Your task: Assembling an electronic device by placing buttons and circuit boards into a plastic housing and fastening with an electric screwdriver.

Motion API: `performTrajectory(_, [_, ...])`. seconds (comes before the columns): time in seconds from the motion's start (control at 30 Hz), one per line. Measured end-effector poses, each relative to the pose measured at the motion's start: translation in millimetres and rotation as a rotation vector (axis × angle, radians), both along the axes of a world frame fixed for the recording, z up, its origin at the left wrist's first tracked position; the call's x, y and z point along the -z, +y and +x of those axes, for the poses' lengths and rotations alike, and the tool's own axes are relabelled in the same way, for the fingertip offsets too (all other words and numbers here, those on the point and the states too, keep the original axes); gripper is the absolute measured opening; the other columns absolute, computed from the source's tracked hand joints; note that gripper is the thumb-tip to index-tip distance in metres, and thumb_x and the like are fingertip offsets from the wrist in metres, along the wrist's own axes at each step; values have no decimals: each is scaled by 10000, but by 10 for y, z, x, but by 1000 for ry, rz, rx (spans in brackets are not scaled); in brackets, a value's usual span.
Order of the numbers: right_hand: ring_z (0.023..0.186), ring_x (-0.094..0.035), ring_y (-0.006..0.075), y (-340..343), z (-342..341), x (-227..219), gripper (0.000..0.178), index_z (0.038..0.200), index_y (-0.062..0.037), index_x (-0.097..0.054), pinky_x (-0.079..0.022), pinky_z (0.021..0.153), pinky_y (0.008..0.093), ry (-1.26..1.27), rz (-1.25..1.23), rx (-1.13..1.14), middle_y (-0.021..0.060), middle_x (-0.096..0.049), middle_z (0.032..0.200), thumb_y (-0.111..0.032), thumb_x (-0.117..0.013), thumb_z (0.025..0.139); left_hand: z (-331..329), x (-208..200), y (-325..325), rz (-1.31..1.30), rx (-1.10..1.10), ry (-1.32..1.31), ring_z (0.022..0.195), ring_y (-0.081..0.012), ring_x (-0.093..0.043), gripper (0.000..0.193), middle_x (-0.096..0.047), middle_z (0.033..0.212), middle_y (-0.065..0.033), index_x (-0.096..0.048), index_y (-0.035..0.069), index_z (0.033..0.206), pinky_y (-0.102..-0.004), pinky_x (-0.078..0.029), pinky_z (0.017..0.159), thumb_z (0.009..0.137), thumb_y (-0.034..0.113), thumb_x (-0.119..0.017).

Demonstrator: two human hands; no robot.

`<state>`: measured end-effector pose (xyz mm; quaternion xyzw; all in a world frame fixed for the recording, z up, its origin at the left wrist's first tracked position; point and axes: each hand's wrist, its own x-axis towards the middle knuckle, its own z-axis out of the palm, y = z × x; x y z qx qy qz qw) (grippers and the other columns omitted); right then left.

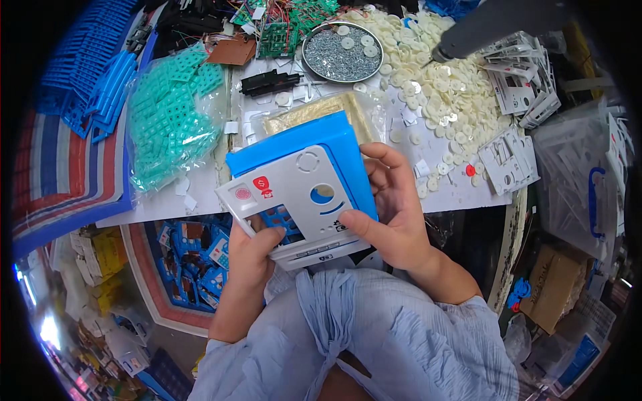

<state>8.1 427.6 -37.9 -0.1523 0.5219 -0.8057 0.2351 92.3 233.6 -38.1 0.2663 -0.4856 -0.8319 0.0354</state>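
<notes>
Both hands hold a tilted stack in front of my lap. It has a white plastic front panel (304, 194) lying over a blue plastic housing (294, 137). The panel shows a round hole, a rectangular cutout and small red and black printed marks. My left hand (253, 254) is closed at the panel's lower left edge, its thumb by the cutout. On the other side my right hand (398, 214) grips the stack, thumb on the panel's face and fingers along the blue housing's right side. The fingers behind the stack are partly hidden.
A bag of green plastic pieces (175, 110) lies left on the table. Behind the stack stand a round tray of screws (338, 57) and a pile of cream discs (435, 87). A dark power screwdriver (495, 30) hangs above the discs. White panels (508, 157) lie right.
</notes>
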Motion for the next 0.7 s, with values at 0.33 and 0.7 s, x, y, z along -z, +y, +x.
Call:
performTrajectory(0.33, [1309, -493, 206, 27, -3, -14, 753, 1530, -29, -238, -394, 1101, 339, 49, -26, -92, 160, -489, 1392, -18, -678, 919, -7, 83, -73, 117, 88, -19, 1157, -345, -673, 756, -651, 1248, -218, -473, -105, 1378, -453, -547, 1009, 624, -132, -427])
performTrajectory(0.7, [1300, -520, 199, 4, 39, 1, 713, 1524, -29, -258, -413, 1099, 339, -12, -36, -42, 160, -507, 1400, 29, -646, 928, 75, 55, -60, 52, 81, -29, 1147, -304, -665, 708, -626, 1272, -205, -430, -79, 1421, -431, -532, 1012, 715, -98, -478])
